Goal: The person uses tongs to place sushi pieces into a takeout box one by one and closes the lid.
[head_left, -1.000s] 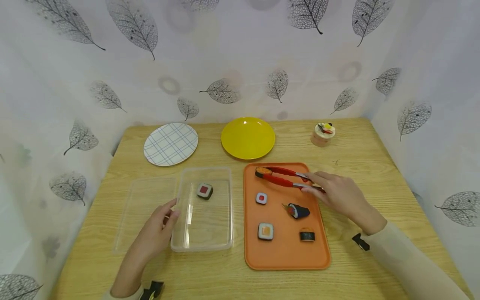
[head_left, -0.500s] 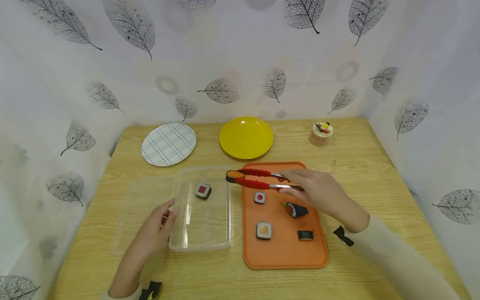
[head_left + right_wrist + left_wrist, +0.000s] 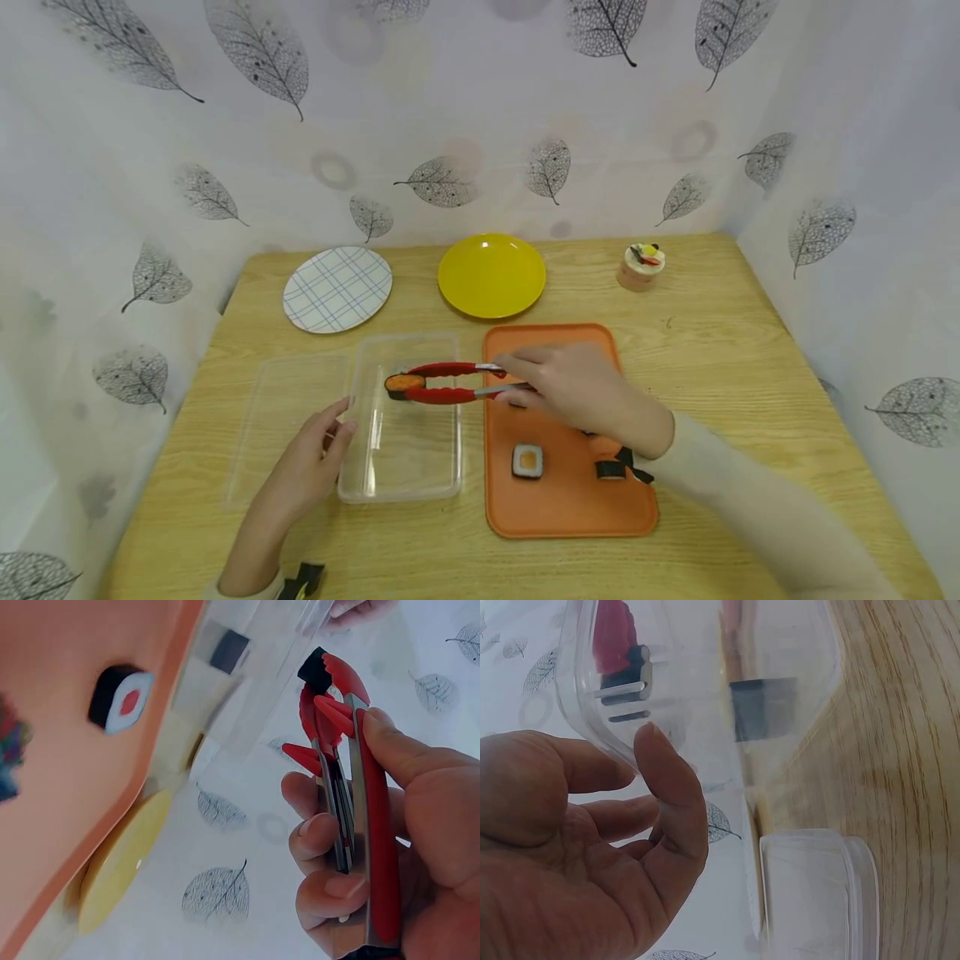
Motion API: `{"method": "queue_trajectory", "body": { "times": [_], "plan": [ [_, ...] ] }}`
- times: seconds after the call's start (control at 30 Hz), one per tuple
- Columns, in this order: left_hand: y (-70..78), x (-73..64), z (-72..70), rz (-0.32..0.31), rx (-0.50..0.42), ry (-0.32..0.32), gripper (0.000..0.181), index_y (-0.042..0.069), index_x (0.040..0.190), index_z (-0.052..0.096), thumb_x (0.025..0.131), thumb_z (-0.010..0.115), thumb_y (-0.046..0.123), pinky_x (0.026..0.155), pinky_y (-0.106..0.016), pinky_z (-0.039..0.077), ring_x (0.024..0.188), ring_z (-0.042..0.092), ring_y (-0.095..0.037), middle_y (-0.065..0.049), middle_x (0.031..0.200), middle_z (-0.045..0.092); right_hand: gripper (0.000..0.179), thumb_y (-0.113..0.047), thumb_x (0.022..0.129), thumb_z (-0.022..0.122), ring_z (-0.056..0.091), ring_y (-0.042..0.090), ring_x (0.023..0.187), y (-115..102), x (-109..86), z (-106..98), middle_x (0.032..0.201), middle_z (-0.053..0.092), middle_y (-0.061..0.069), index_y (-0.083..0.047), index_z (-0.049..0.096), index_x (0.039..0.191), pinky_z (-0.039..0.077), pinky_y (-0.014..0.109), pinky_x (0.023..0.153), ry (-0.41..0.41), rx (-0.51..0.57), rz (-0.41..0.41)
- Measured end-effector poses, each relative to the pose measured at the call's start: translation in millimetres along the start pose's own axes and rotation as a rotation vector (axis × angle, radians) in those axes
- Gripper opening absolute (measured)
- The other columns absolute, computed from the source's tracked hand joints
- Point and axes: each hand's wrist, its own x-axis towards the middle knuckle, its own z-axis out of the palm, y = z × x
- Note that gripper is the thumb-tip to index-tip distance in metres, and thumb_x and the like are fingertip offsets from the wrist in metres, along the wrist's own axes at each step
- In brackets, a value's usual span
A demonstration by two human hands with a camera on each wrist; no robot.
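Observation:
My right hand (image 3: 573, 387) grips red-handled tongs (image 3: 450, 394). Their tips pinch an orange-topped sushi roll (image 3: 405, 385) wrapped in black, above the clear plastic box (image 3: 397, 492). A square sushi roll seen through the box wall (image 3: 229, 651) in the right wrist view is mostly hidden by the tongs in the head view. My left hand (image 3: 311, 454) stays at the box's left edge with loosely bent fingers, its fingertips (image 3: 656, 739) against the wall. Under my right arm lies the orange tray (image 3: 555, 517) with a white-and-yellow roll (image 3: 527, 461) and a dark roll (image 3: 610, 469).
A clear lid (image 3: 288, 417) lies left of the box. Behind stand a checked plate (image 3: 337, 289), a yellow plate (image 3: 491, 275) and a small cake-like item (image 3: 641, 267) at the back right. A roll with a red centre (image 3: 122, 700) sits on the tray.
My right hand has carried the orange-topped roll in the tongs leftward from the tray's far end to over the clear box. The left hand has stayed at the box's edge.

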Motion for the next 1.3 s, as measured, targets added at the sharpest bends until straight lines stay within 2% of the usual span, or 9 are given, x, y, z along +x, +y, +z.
{"method": "queue_trajectory", "body": {
  "times": [0.2, 0.37, 0.57, 0.73, 0.93, 1.13, 1.3],
  "plan": [
    [0.4, 1.2, 1.0, 0.002, 0.007, 0.014, 0.053, -0.004, 0.158, 0.039, 0.114, 0.046, 0.025, 0.064, -0.023, 0.048, 0.085, 0.053, -0.016, -0.014, 0.108, 0.058, 0.048, -0.059, 0.098, 0.065, 0.072, 0.01, 0.079, -16.5, 17.3, 7.8, 0.105, 0.076, -0.007, -0.02, 0.075, 0.125, 0.056, 0.027, 0.057, -0.098, -0.06, -0.013],
    [0.2, 1.0, 1.2, 0.009, 0.004, 0.012, 0.053, -0.004, 0.158, 0.039, 0.114, 0.046, 0.026, 0.063, -0.023, 0.048, 0.084, 0.053, -0.016, -0.014, 0.106, 0.058, 0.043, -0.059, 0.098, 0.065, 0.069, 0.009, 0.074, -27.3, 27.0, 11.7, 0.099, 0.075, -0.008, -0.021, 0.075, 0.116, 0.053, 0.024, 0.055, -0.151, -0.094, -0.037],
    [1.2, 0.2, 0.7, 0.009, 0.003, 0.009, 0.054, -0.004, 0.158, 0.038, 0.114, 0.047, 0.025, 0.061, -0.024, 0.048, 0.081, 0.053, -0.015, -0.014, 0.106, 0.058, 0.042, -0.06, 0.097, 0.066, 0.064, 0.009, 0.067, -38.9, 39.8, 14.9, 0.098, 0.075, -0.009, -0.024, 0.075, 0.116, 0.041, 0.021, 0.046, -0.271, -0.111, 0.013],
    [1.3, 0.2, 1.5, 0.013, 0.006, 0.013, 0.053, -0.005, 0.158, 0.039, 0.114, 0.047, 0.024, 0.061, -0.023, 0.048, 0.081, 0.053, -0.014, -0.014, 0.105, 0.058, 0.046, -0.061, 0.099, 0.063, 0.063, 0.009, 0.065, -46.2, 50.3, 11.9, 0.104, 0.077, -0.008, -0.023, 0.075, 0.122, 0.039, 0.021, 0.044, -0.373, -0.151, 0.034],
    [1.3, 0.3, 2.7, 0.011, -0.002, 0.02, 0.053, -0.005, 0.158, 0.039, 0.114, 0.048, 0.023, 0.06, -0.024, 0.048, 0.079, 0.052, -0.013, -0.013, 0.104, 0.058, 0.044, -0.059, 0.101, 0.061, 0.06, 0.008, 0.063, -53.1, 58.8, 5.5, 0.103, 0.076, -0.008, -0.022, 0.075, 0.119, 0.035, 0.021, 0.041, -0.463, -0.197, 0.043],
    [1.7, 1.0, 2.8, -0.005, -0.005, 0.021, 0.052, -0.004, 0.158, 0.039, 0.113, 0.048, 0.022, 0.059, -0.024, 0.049, 0.079, 0.053, -0.012, -0.014, 0.105, 0.059, 0.04, -0.059, 0.098, 0.065, 0.05, 0.008, 0.056, -57.3, 62.1, 2.4, 0.091, 0.072, -0.009, -0.022, 0.076, 0.108, 0.034, 0.022, 0.041, -0.495, -0.232, 0.041],
    [1.3, 1.4, 3.0, -0.017, -0.003, 0.011, 0.052, -0.003, 0.158, 0.039, 0.114, 0.048, 0.022, 0.06, -0.024, 0.049, 0.08, 0.053, -0.013, -0.014, 0.106, 0.059, 0.043, -0.061, 0.098, 0.065, 0.052, 0.008, 0.058, -57.3, 60.9, 2.0, 0.096, 0.074, -0.009, -0.021, 0.075, 0.112, 0.035, 0.022, 0.042, -0.502, -0.232, 0.046]
  ]
}}
